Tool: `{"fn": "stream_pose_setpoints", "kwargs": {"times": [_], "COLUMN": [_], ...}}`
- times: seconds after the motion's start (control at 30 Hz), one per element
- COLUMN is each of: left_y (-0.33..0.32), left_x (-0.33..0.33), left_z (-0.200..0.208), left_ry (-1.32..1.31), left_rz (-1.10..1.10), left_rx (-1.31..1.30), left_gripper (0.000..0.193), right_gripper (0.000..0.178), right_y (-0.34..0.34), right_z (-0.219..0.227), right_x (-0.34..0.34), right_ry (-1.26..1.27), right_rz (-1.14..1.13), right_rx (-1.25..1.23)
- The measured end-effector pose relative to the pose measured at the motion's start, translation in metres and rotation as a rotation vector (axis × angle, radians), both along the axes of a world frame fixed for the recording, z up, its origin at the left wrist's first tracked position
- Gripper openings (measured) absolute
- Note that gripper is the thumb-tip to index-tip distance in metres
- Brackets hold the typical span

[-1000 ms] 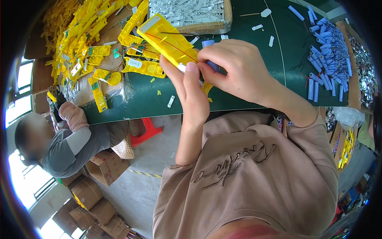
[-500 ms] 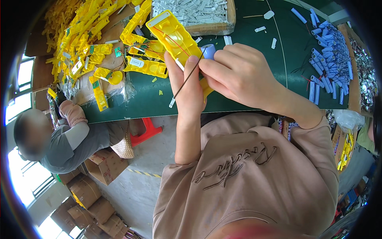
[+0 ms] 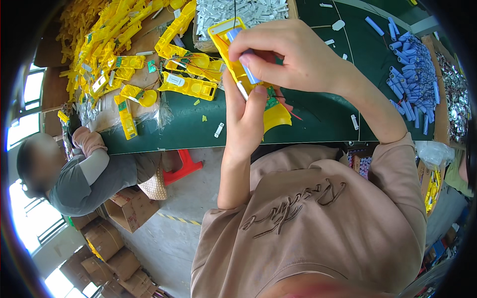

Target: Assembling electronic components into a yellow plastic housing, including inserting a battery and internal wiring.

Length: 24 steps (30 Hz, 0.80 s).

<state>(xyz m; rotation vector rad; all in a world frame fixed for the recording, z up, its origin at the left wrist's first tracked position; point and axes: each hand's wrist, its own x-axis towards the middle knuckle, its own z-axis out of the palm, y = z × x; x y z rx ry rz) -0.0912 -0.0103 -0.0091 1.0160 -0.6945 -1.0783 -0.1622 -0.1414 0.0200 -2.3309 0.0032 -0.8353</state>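
My left hand is wrapped round a yellow plastic housing, held tilted above the table. A small green circuit board and a thin red wire show at its lower part. Between the fingertips of my right hand is a blue cylindrical battery, lying lengthwise along the housing's hollow. Whether it is fully seated I cannot tell, since my fingers cover its middle. A black wire sticks up past the battery's far end. A narrow white piece lies along the housing near my left thumb.
Several wired yellow housings lie left of my hands, before a big yellow heap. A box of small white parts stands at the back. Blue batteries are piled right on the green table. Another person sits at left.
My right hand has brought the battery from beside the housing to lengthwise over its hollow. The black wire, slanting toward me before, now points away. The housing has turned slightly.
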Motion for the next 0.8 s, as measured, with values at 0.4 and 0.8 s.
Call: {"fn": "stream_pose_setpoints", "kwargs": {"times": [0.4, 0.8], "left_y": [0.003, 0.002], "left_x": [0.0, -0.004], "left_z": [-0.004, -0.008], "left_ry": [0.031, 0.019], "left_rz": [-0.051, -0.085], "left_rx": [0.022, 0.018], "left_gripper": [0.036, 0.038], "right_gripper": [0.007, 0.01], "right_y": [0.001, -0.006], "right_z": [-0.001, -0.004], "right_x": [-0.003, -0.011], "right_ry": [0.075, 0.058], "right_rz": [0.034, 0.079], "right_rx": [0.004, 0.022]}}
